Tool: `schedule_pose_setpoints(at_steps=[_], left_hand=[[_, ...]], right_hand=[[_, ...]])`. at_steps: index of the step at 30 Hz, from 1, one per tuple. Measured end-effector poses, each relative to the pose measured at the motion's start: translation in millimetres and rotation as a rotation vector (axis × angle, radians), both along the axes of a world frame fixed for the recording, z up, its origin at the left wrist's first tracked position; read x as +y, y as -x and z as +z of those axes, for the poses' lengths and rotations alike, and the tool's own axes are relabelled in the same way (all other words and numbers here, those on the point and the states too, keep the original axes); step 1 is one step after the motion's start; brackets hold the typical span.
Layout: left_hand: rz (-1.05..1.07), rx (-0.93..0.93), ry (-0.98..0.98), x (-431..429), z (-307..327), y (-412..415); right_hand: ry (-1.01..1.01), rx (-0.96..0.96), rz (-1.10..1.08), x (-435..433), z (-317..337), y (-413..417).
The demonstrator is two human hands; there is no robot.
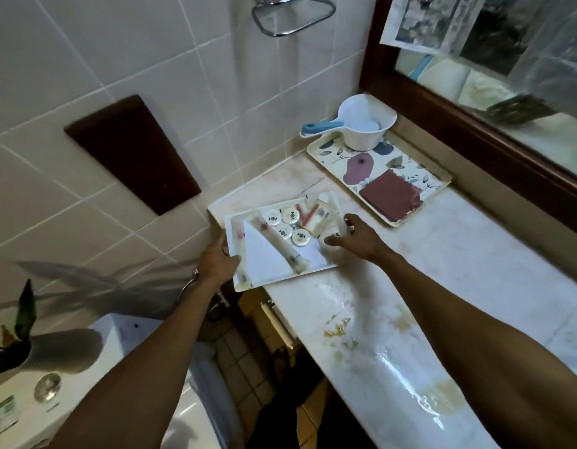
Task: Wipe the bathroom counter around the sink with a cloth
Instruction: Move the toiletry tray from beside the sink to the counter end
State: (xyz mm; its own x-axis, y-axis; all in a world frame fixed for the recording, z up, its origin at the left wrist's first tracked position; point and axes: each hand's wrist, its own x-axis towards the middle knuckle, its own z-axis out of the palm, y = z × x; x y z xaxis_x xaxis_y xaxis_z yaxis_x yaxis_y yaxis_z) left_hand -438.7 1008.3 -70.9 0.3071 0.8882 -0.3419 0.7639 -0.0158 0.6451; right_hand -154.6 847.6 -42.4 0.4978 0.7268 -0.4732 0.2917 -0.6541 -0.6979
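Observation:
A white tray point(270, 280) of toiletries sits at the left end of the pale marble counter point(459, 254), jutting over its edge. It holds round lidded pots, sachets and a long tube. My left hand point(217, 259) grips the tray's left rim. My right hand point(356, 236) rests on the tray's right side, fingers spread over the sachets. A folded dark red cloth point(390, 197) lies on a floral tray point(316, 150) further back. Wet sheen and yellowish stains point(339, 332) mark the counter near its front edge. No sink is visible.
A white scoop with a blue handle point(361, 124) stands on the floral tray's far end. A wood-framed mirror point(475, 137) runs behind the counter. The tiled wall carries a dark wooden panel point(131, 150). A toilet cistern point(53, 400) and a plant point(18, 325) are at lower left.

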Motion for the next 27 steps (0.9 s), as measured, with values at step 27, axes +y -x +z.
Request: schedule_pose_setpoints(at_steps=[27], left_hand=[[-0.074, 0.019, 0.036, 79.0, -10.7, -19.0]], right_hand=[[-0.098, -0.334, -0.025, 90.1, -24.5, -13.9]])
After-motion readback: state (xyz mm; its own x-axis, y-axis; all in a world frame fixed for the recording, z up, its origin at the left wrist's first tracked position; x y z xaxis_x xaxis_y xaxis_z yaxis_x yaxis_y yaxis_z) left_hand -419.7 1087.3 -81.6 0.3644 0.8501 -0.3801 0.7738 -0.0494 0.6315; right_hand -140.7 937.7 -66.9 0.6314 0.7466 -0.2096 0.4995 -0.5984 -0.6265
